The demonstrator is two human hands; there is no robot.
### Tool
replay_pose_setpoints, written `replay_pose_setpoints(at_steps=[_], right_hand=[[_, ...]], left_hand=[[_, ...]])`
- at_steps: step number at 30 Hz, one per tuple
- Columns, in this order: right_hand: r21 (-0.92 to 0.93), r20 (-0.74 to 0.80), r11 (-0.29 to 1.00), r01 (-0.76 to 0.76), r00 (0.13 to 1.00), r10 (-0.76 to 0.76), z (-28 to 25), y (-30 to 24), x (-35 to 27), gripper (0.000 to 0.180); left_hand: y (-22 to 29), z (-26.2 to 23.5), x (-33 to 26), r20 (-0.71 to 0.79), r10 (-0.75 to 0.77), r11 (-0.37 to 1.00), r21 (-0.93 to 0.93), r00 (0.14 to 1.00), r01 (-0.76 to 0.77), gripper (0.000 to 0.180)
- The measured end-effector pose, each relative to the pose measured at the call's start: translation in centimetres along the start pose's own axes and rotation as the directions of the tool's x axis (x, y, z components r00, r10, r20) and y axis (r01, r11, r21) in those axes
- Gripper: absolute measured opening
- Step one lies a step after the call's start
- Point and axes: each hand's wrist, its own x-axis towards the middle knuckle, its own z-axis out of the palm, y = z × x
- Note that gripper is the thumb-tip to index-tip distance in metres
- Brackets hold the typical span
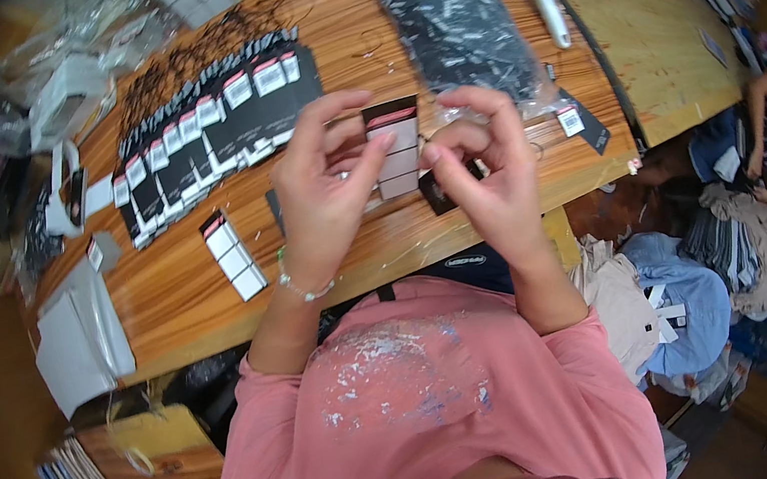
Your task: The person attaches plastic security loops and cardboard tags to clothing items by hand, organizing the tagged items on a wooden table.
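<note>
A black hang tag with white panels was held above the wooden table, pinched at its left edge by the left hand. The right hand was closed at its fingertips beside the tag, perhaps on a thin string too fine to be made out. The tag could be dropped onto the loose tag below if the pinch were loosened. Both wrists were raised, fingers curled inward.

The one camera sits on my head and looks steeply down — my pink shirt fills the lower edge, the wooden table lies ahead. My left hand and right hand meet close at centre — the fisheye bends edges toward its dark rim.
</note>
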Motion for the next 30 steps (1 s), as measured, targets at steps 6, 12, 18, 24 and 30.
replay_pose_setpoints(at_steps=[6,12,18,24,30], right_hand=[[0.059,0.002,0.998,0.017,1.0,-0.018,0.7,0.7,0.5,0.031],[0.061,-0.021,0.998,0.001,1.0,0.0,0.5,1.0,0.2,0.03],[0.08,-0.079,0.996,-0.026,0.996,0.032,0.3,1.2,-0.3,0.028],[-0.132,-0.048,0.983,0.129,0.989,-0.137,0.1,1.8,-0.7,0.028],[0.034,-0.056,0.999,0.043,0.998,-0.041,0.2,1.9,-1.0,0.027]], left_hand=[[-0.1,0.0,-0.9,0.041,0.08,0.99,0.111,0.996,-0.084,0.021],[-0.4,0.3,-1.3,0.117,0.198,0.951,0.219,0.973,-0.22,0.02],[-0.5,0.3,-1.1,0.197,0.312,0.866,0.343,0.929,-0.364,0.017],[0.6,-0.2,-1.3,0.289,0.165,0.908,0.329,0.943,-0.259,0.022],[1.1,-0.3,-1.5,0.324,0.271,0.838,0.385,0.907,-0.387,0.022]])
